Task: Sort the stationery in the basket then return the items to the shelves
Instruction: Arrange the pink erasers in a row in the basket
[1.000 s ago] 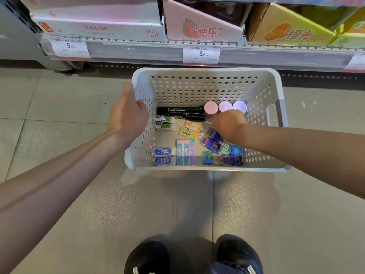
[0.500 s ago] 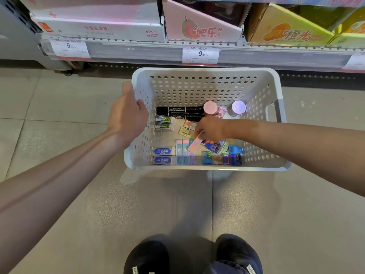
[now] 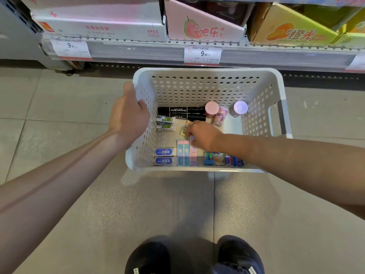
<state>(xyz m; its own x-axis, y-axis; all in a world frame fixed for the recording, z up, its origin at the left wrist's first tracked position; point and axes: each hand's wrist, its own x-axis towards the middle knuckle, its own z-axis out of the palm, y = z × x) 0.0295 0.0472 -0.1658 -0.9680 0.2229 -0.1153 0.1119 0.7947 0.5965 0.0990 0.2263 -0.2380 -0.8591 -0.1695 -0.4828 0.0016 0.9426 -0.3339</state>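
A white perforated basket [image 3: 207, 71] stands on the floor below the shelf. My left hand [image 3: 128, 115] grips its left rim. Inside it, my right hand [image 3: 204, 135] pinches a pink strip pack [image 3: 193, 155] that lies beside two light-blue strip packs [image 3: 182, 153]. Two black markers [image 3: 181, 112] lie at the back, with green-labelled erasers [image 3: 165, 123] in front of them and blue-labelled erasers [image 3: 164, 156] at the near left. A pink-lidded jar [image 3: 211, 107] and a purple-lidded jar [image 3: 240, 108] stand upright; a third jar [image 3: 220, 116] lies tipped between them. Small colourful packs [image 3: 223, 160] line the near wall.
A low shelf edge [image 3: 138, 50] with price tags [image 3: 201, 54] runs just behind the basket. It carries a white box [image 3: 102, 29], a pink box [image 3: 203, 30] and a yellow box [image 3: 292, 32]. My black shoes [image 3: 193, 258] stand on grey floor tiles in front of the basket.
My right hand left the jars, knocking the middle one over, picked up the pink strip pack and carried it left and down beside the two blue ones. My left hand stayed on the rim.
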